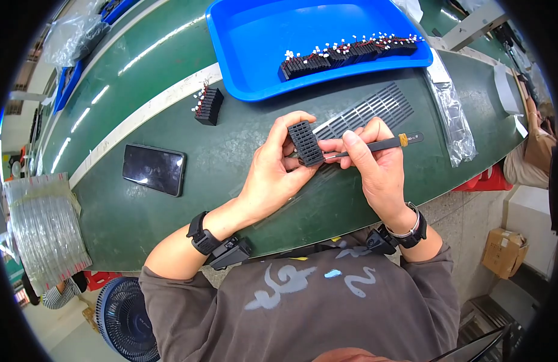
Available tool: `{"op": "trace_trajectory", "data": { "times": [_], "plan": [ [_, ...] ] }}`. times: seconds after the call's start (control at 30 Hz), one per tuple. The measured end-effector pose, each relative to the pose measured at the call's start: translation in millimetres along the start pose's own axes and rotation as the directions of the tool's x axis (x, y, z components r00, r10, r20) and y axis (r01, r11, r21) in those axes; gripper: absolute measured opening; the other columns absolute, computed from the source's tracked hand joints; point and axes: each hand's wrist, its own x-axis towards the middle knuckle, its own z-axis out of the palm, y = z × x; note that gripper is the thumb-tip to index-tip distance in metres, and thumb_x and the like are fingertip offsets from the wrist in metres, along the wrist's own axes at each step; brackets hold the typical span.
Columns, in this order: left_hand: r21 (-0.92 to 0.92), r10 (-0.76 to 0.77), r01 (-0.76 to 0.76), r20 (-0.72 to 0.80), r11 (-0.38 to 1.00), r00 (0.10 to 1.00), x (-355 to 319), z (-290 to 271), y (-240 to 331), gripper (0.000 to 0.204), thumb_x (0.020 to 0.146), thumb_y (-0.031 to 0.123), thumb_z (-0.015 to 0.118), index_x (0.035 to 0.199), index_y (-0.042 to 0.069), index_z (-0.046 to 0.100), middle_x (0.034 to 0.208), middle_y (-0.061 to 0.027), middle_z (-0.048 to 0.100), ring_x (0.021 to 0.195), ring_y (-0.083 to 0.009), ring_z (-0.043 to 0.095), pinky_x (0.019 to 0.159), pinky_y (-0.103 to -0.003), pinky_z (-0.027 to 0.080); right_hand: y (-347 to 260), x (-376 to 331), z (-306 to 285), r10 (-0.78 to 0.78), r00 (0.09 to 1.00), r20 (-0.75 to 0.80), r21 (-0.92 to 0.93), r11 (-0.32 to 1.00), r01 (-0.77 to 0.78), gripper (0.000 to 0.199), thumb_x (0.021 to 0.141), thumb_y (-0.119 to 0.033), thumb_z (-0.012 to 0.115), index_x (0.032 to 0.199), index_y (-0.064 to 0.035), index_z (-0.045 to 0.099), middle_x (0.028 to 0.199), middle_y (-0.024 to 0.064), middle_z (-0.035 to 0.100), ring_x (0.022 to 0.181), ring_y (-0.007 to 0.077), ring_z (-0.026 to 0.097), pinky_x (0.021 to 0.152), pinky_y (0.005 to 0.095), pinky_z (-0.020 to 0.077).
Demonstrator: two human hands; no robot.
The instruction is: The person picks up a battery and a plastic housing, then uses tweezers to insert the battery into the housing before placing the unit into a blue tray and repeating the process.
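Observation:
My left hand (270,172) is closed around a small black block with a grid of slots (306,143), holding it tilted above the green table. In my right hand (378,163) I grip dark tweezers (384,145) with a yellow-brown band near the back end. Their tips meet the lower right edge of the slotted block, and my right fingertips are close against it. What the tips touch is too small to make out. Beneath and behind my hands lies a clear strip with rows of dark rectangles (375,108).
A blue tray (255,93) holds rows of black parts with red wires and white connectors (351,54). A similar small stack (208,108) stands left of it. A dark phone (154,169) lies at left. Clear plastic packaging (452,114) is at right, bundled clear tubes (46,223) far left.

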Motion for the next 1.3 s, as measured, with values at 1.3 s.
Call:
{"op": "trace_trajectory", "data": {
  "times": [1.3],
  "plan": [
    [0.028, -0.015, 0.016, -0.021, 0.999, 1.000, 1.5, 0.8, 0.2, 0.059, 0.087, -0.012, 0.062, 0.137, 0.007, 0.037, 0.112, -0.0098, 0.059, 0.109, -0.0190, 0.065, 0.091, -0.030, 0.059, 1.8, 0.5, 0.1, 0.013, 1.000, -0.012, -0.006, 1.000, -0.013, 0.018, 0.099, -0.012, 0.059, 0.087, -0.0040, 0.048, 0.087, 0.0089, 0.062, 0.084, 0.0131, 0.067, 0.070, 0.0235, 0.0552]
  ]
}}
